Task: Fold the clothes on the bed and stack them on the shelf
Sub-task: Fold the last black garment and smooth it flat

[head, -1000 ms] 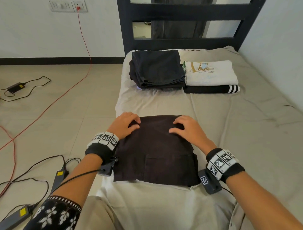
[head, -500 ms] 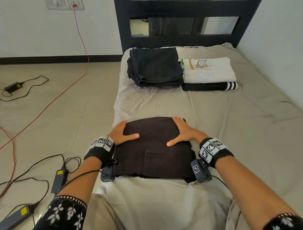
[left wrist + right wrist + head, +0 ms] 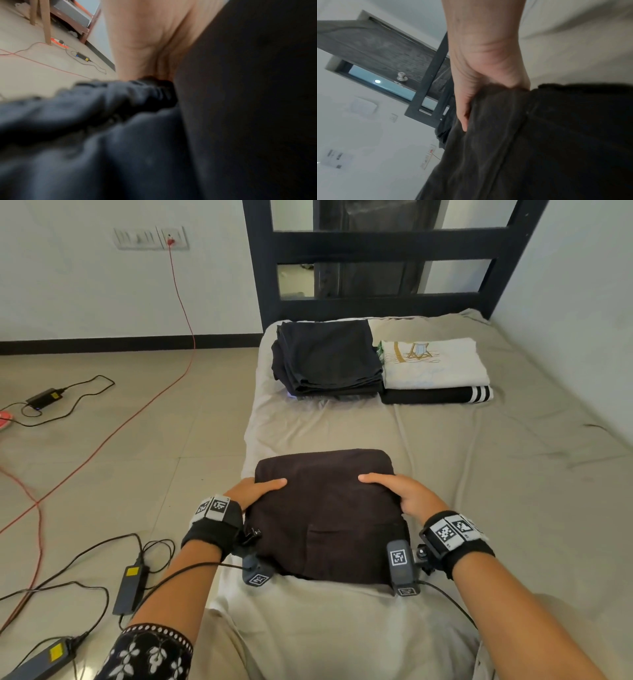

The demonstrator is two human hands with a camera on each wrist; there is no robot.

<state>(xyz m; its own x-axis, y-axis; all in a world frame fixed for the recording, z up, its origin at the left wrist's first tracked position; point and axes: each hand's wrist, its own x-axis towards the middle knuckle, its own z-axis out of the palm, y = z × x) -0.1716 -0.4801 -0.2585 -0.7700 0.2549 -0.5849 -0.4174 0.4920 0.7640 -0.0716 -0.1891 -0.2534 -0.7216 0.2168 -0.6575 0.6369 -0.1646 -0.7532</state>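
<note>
Folded dark-brown cloth garment [image 3: 325, 508] near the bed's [image 3: 513, 508] foot edge was gripped by left hand [image 3: 251, 491] and right hand [image 3: 407, 496], thumbs on top, fingers tucked under its sides; best lifted level to keep the folds.

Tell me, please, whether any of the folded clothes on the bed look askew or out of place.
Nothing stands out. The dark garment is a tidy fold, gripped at its sides by the left hand and right hand. The dark stack and white shirt sit neatly side by side.

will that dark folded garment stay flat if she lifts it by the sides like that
Probably not: the dark folded garment is soft cloth and would likely sag between the left hand and right hand. The layers may slip apart, though it looks light.
</note>
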